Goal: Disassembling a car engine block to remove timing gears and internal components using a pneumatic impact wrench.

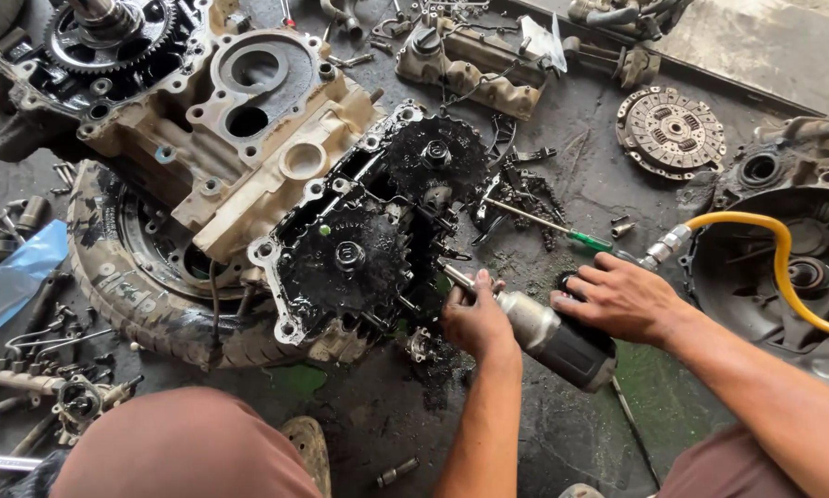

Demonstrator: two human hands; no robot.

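Note:
My left hand grips the front barrel of a metal air impact wrench, whose socket end points at the oily black sprocket end of an engine. My right hand rests on the tool's black rear body. A yellow air hose runs from the tool's fitting to the right. Two greasy sprockets sit on the engine's face. The engine block lies on an old tyre on the floor.
A green-handled screwdriver lies beside a timing chain. A clutch disc and a gearbox housing are at the right. Loose bolts and parts litter the left floor. My knee is at bottom left.

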